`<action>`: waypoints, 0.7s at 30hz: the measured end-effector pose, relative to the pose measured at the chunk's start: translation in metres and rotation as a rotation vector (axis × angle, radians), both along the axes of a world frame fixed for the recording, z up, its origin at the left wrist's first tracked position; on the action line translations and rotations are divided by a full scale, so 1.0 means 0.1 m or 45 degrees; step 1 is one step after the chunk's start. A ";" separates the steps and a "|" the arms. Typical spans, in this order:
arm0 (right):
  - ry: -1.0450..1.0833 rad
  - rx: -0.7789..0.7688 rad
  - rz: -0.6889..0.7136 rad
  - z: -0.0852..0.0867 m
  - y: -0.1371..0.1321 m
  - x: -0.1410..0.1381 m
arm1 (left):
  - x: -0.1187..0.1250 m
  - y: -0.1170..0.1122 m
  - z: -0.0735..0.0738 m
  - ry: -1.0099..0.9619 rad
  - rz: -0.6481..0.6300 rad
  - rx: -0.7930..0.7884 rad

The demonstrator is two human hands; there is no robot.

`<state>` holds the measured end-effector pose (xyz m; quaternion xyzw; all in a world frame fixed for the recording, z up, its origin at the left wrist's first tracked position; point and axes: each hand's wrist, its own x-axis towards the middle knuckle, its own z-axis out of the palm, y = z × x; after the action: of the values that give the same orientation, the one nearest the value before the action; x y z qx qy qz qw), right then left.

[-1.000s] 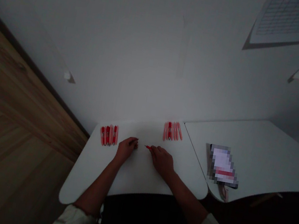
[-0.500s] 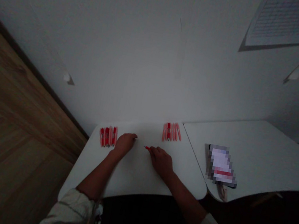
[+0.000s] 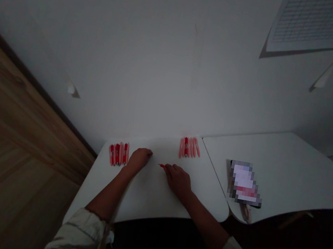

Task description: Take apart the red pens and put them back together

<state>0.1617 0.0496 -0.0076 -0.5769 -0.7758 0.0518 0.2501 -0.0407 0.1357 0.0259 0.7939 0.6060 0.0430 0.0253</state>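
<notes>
My right hand (image 3: pixel 178 179) is closed round a red pen (image 3: pixel 162 166). Only the pen's front end shows, its thin tip pointing left; the fingers cover the rest. To the left, my left hand (image 3: pixel 140 158) rests over the white table (image 3: pixel 147 198) with its fingers drawn together. Whatever its fingertips hold, if anything, is too small and dark to make out. Beside that hand lies a row of red and pink pens (image 3: pixel 118 154). A second row of pens (image 3: pixel 190 147), mostly pink with one darker red, lies beyond my right hand, near the wall.
A second white table (image 3: pixel 290 168) adjoins on the right, bearing a phone-like device with a blurred-out screen (image 3: pixel 245 183). Behind stands a pale wall (image 3: pixel 140 51) with a printed sheet (image 3: pixel 303 26) on it. Wooden boards (image 3: pixel 4 147) run along the left.
The view has shifted slightly. Both hands stay almost where they were, and the red pen remains in my right hand. The two rows of pens look the same.
</notes>
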 end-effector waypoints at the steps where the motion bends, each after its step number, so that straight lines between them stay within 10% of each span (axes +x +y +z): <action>1: -0.003 -0.005 0.000 0.01 0.00 0.00 | 0.00 0.00 0.00 -0.008 -0.002 0.002; 21: 0.022 -0.021 0.011 0.04 -0.01 -0.01 | 0.02 0.03 -0.04 -0.138 0.029 0.035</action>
<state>0.1607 0.0488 -0.0032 -0.5752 -0.7756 0.0644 0.2519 -0.0388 0.1389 0.0224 0.7836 0.6122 0.0946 0.0465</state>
